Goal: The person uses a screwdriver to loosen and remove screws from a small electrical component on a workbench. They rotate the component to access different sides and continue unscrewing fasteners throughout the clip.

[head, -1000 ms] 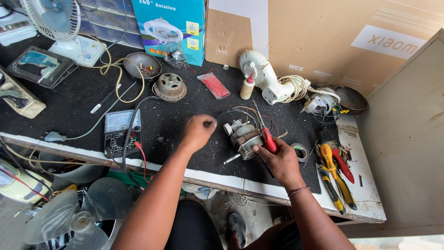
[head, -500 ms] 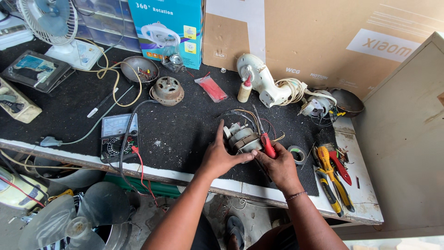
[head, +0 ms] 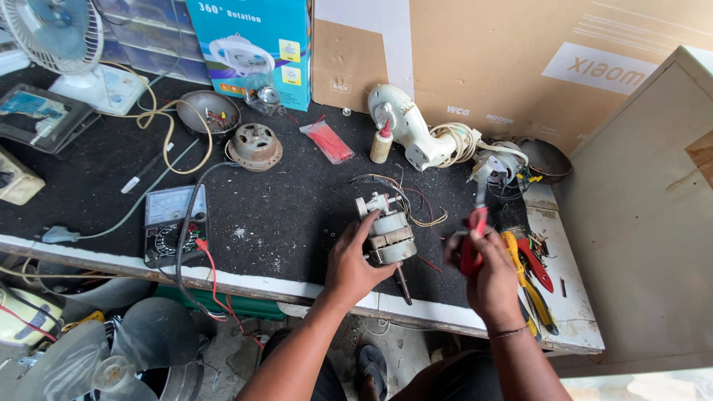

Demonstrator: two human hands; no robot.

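A small fan motor (head: 388, 230) with loose coloured wires lies on the black mat of the workbench (head: 282, 215), its shaft pointing toward me. My left hand (head: 353, 263) rests against the motor's left side, thumb and fingers on its body. My right hand (head: 486, 271) is lifted just right of the motor and grips a red-handled tool (head: 474, 241) whose metal tip points up and away. The two hands are apart, with the motor between them.
Red and yellow pliers (head: 529, 267) lie at the bench's right end. A multimeter (head: 169, 223) with leads sits left. Behind are a rusty motor cap (head: 255, 145), a white fan housing (head: 405, 126), a small glue bottle (head: 381, 142), a blue fan box (head: 256, 44) and a white cabinet (head: 646, 215).
My left hand came down from above the bench onto the motor's left side. My right hand drew the red-handled tool off the motor and raised it to the right.
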